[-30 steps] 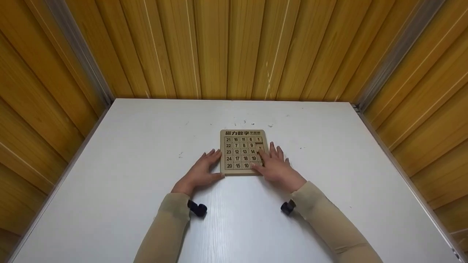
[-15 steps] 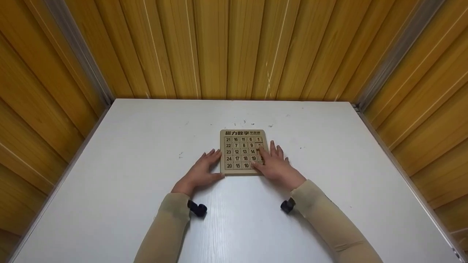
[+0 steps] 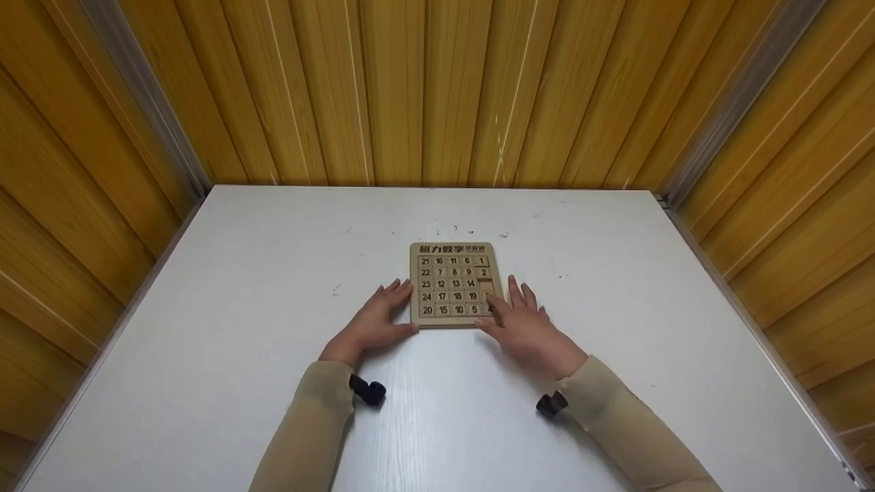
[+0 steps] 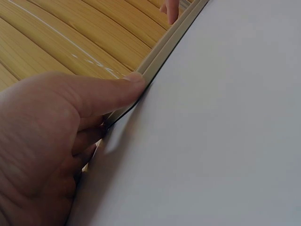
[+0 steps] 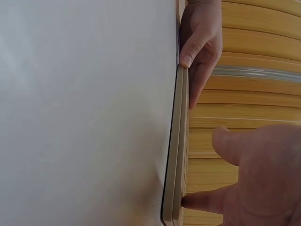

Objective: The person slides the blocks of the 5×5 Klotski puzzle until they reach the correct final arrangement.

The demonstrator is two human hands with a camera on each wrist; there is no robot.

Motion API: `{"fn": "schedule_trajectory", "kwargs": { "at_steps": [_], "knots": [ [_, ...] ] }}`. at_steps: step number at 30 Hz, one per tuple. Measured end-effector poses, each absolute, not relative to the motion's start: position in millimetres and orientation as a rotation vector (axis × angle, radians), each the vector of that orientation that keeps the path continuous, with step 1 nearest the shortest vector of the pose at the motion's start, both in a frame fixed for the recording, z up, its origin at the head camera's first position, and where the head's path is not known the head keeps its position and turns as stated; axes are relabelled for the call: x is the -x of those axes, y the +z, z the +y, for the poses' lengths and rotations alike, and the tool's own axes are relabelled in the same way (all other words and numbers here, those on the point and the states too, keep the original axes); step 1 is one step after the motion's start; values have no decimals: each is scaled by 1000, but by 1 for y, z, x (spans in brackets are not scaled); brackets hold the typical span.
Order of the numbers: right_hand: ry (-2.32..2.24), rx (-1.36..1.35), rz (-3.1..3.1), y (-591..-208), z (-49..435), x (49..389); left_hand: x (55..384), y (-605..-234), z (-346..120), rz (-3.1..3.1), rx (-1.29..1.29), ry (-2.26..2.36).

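Note:
A wooden number slide puzzle [image 3: 444, 322] lies flat on the white table in the head view. Its numbered tiles sit in rows, and a gap shows in the right column under the 2 tile [image 3: 484, 272]. My left hand [image 3: 376, 322] holds the lower left corner, thumb on the near edge [image 4: 153, 70] and fingers along the left side. With fingers extended, my right hand [image 3: 533, 335] lies over the lower right corner. Its index fingertip touches a tile below the gap and hides that tile's number. The right thumb hovers near the front edge, apart from it in the right wrist view.
Around the puzzle spreads a white table [image 3: 273, 239] with small dark marks behind the board. Yellow wood-look panels [image 3: 396, 89] stand at the back and both sides, joined by grey metal posts [image 3: 147, 96]. Each sleeve cuff carries a small black camera [image 3: 369, 391].
The 2 tile has slid up against the 1 tile, and the gap now lies below it. My right hand has drawn back toward the near edge, uncovering the 5. The left hand stays put.

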State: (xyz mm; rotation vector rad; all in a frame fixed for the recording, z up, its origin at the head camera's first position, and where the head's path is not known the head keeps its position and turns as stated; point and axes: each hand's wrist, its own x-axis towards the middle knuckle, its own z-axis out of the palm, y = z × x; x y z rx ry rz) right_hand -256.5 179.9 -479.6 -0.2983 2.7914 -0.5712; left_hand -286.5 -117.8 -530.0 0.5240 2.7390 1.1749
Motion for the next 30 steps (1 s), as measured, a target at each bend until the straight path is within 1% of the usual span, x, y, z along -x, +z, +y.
{"fn": "schedule_trajectory", "kwargs": {
  "at_steps": [20,25,30],
  "knots": [
    [-603,217,2751,-484,175,280,286,-534,-117,2749,-523,1151],
    [-592,246,2771,-484,176,276,286,-533,-117,2749,-521,1145],
    [-553,305,2796,-480,177,262,286,-531,-119,2769,-568,1152]
  ]
}}
